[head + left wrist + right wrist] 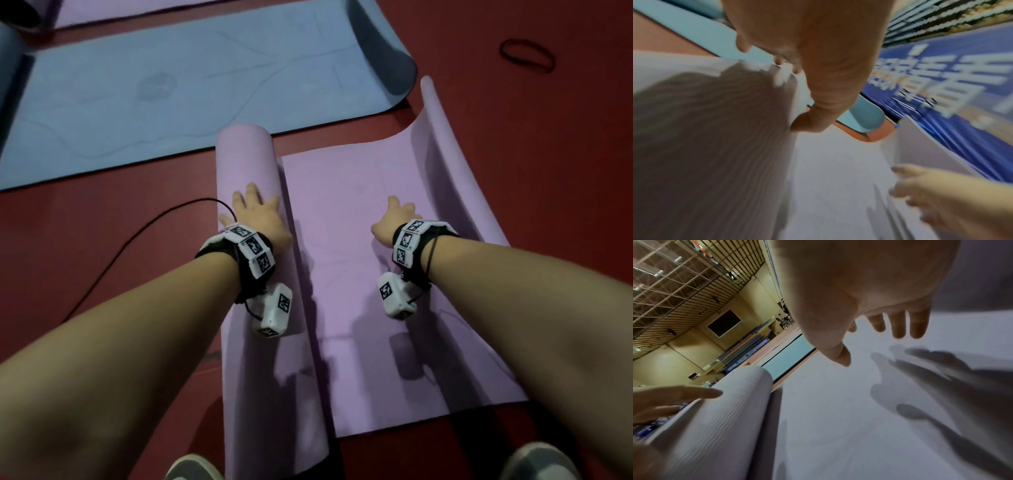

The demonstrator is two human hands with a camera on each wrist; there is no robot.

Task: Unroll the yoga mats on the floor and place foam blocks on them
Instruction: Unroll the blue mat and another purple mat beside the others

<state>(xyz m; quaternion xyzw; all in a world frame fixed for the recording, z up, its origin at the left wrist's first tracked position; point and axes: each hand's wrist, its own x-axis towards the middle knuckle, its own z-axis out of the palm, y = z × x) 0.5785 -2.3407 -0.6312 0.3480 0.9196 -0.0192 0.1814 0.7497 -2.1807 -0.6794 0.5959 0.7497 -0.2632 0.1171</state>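
A lilac yoga mat [359, 274] lies partly unrolled on the red floor, its right end curling up [442, 144]. The still-rolled part [250, 164] sits along its left side. My left hand [257, 216] rests flat on top of that roll [705, 129] with straight, spread fingers. Over the flat stretch of mat [859, 418], my right hand [394, 219] is held out with straight fingers [898, 326], and its shadow falls on the mat just below. No foam block is in view.
A blue mat [188, 85] lies unrolled beyond, with curled ends. Another lilac mat [137, 13] lies at the top edge. A black elastic loop [527, 54] sits on the floor at right. A black cable [137, 233] crosses the floor at left. My shoes [195, 469] show below.
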